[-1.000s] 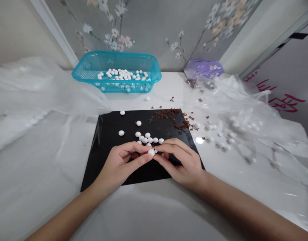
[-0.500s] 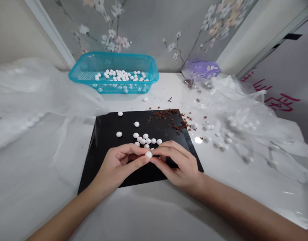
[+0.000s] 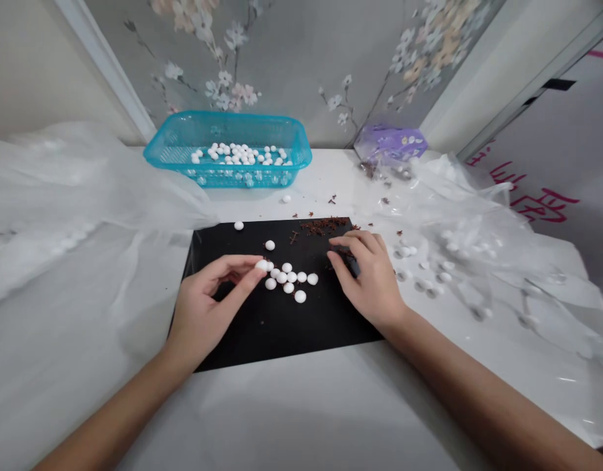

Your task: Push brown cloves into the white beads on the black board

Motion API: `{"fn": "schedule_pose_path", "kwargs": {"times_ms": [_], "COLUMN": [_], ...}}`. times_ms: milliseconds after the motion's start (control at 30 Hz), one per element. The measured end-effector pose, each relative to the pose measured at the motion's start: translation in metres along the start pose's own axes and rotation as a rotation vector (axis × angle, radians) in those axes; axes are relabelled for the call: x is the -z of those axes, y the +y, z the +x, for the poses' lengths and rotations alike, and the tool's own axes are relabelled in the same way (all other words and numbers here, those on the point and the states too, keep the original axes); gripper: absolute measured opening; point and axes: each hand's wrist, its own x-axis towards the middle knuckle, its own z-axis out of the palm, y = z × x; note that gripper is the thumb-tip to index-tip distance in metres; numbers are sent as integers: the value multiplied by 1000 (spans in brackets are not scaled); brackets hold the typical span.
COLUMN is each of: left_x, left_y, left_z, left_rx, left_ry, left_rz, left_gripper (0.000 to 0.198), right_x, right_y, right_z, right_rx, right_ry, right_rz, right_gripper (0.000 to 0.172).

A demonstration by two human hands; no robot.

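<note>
My left hand (image 3: 218, 294) pinches a small white egg-shaped ball (image 3: 261, 265) between thumb and fingertips, above the left part of a black mat (image 3: 282, 333). Just right of it, several similar white balls (image 3: 292, 277) lie clustered, some with small brown bits at them. My right hand (image 3: 363, 271) is over the mat's right edge, thumb and fingers apart, beside small brown star-like pieces (image 3: 324, 226). Some of those pieces are hidden under its fingers, and I see nothing held there.
A blue plastic basket (image 3: 225, 175) with many white balls stands behind the mat. Clear plastic bags (image 3: 458, 216) with more balls spread on the right, near a purple packet (image 3: 392, 142). White translucent sheeting (image 3: 86, 176) covers the left side. A patterned wall (image 3: 292, 72) closes the back.
My hands have moved apart from the ball they both held. The left went left and slightly away with a white ball; the right let go and moved right to the brown pieces.
</note>
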Motion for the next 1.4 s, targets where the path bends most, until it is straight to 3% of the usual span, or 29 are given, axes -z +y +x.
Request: {"fn": "schedule_pose_path", "kwargs": {"times_ms": [100,200,400,600,867,1000,1133,1267,1400], "left_x": [7,7,5,7,4,5,2,-4,-8], "left_y": [-4,-10,-19,-17,-19,-17,-9,0,0], "left_z": [7,12,14,13,12,11,5,-2,-2], "left_rx": [-186,-292,-216,-163,-128,-123,-112,-215,-406], "left_ry": [55,23,-119,-7,-35,-33,-9,-142,-200], "left_rz": [264,425,450,513,550,527,310,125,212], "left_gripper": [10,8,15,22,18,18,17,12,6], "right_x": [-3,-4,-3,-1,-1,0,2,8,14], "right_y": [10,14,11,7,7,-1,-19,-34,-39], "right_z": [2,0,-2,-2,-3,-2,-5,-8,-7], "right_rx": [-7,-10,-17,-177,-106,-88,-155,-366,-463], "right_ry": [-88,-110,-102,21,14,14,-16,-268,-474], "right_rz": [-93,-128,-138,-259,-196,6,418,861,1013], "right_gripper": [20,16,12,11,12,10,9,15,20]}}
